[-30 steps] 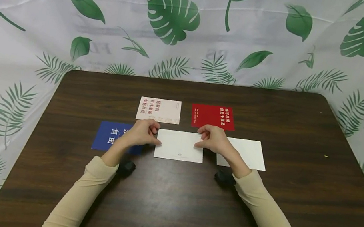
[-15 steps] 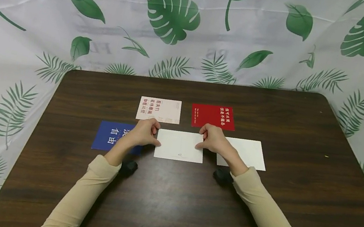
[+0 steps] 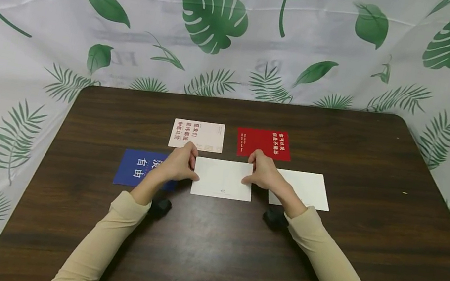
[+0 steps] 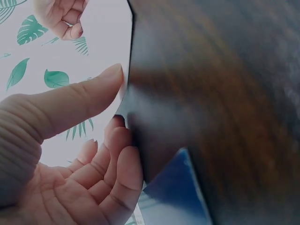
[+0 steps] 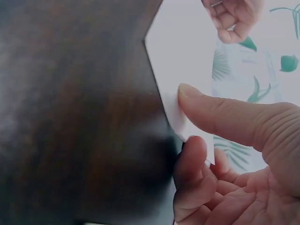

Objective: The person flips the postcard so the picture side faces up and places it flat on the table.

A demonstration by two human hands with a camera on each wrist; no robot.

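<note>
- Held a white card [image 3: 224, 180] with a small grey mark by its near edge, between both hands, in the middle of the near row; could not tell whether flat on the dark wood-grain table [image 3: 208, 263] or slightly raised.
- Pinched that card's left end with the left hand [image 3: 177, 164] in a nearly closed grip, with thumb [image 4: 91, 96] on the white face and fingers [image 4: 127, 176] curled in at the edge.
- Pinched its right end likewise with the right hand [image 3: 266, 173], just as closed, with thumb on top and fingers curled at the far right corner.
- Had a white-lettered blue card [image 3: 130, 167] at near left, partly covered from above by the left hand.
- Had a second white card [image 3: 310, 190] at near right, partly hidden by the right hand and wrist.
- Showed two more in the far row: a pale card [image 3: 204, 132] with reddish lettering at left, a red card [image 3: 254, 141] at right.
- Wore cream sleeves [image 3: 323, 261] and black wrist cameras [image 3: 160, 208].
- Faced a leaf-printed white cloth [image 3: 213, 18] beyond the table.
</note>
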